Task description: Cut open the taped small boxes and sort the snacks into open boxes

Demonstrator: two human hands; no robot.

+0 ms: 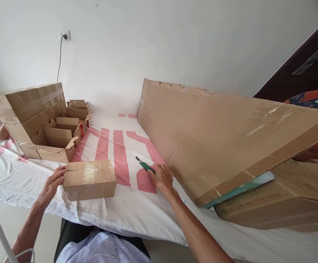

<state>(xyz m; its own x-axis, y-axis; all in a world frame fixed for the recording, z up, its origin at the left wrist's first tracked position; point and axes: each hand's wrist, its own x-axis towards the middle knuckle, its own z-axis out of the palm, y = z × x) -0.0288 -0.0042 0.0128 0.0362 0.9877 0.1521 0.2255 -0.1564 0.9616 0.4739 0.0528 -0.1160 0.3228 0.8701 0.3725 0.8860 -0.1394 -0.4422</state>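
A small taped cardboard box (90,179) lies on the white cloth with pink stripes (126,208) in front of me. My left hand (52,184) rests against the box's left end, fingers curled on its edge. To the right, my right hand (161,178) lies on the cloth with its fingers on the handle end of a green utility knife (144,165), whose tip points away to the upper left.
A large flat cardboard box (224,142) leans across the right side over another carton (279,204). Stacked cartons (30,106) and several open small boxes (60,140) stand at the left. People sit at both edges. A wall socket (64,35) has a cable.
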